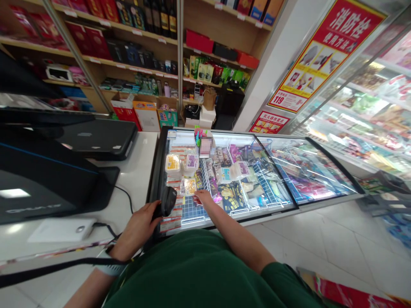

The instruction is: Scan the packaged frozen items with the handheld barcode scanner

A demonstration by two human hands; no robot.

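Observation:
In the head view my left hand (141, 223) is closed around a black handheld barcode scanner (168, 200), its head pointing toward the packs on the freezer. My right hand (203, 197) pinches the near edge of a clear plastic pack with yellow contents (189, 186), over the glass top of a chest freezer (195, 216). Just beyond that pack are a tub with a yellow label (173, 162) and a tub with a purple label (192, 161). Farther back sits a colourful item (198, 136), partly blurred.
To the left, a white counter (144, 158) carries a black checkout machine (48, 171), a white box (61, 229) and cables. Stocked shelves (138, 32) and cartons (146, 113) stand behind. A lit display fridge (369, 102) is on the right.

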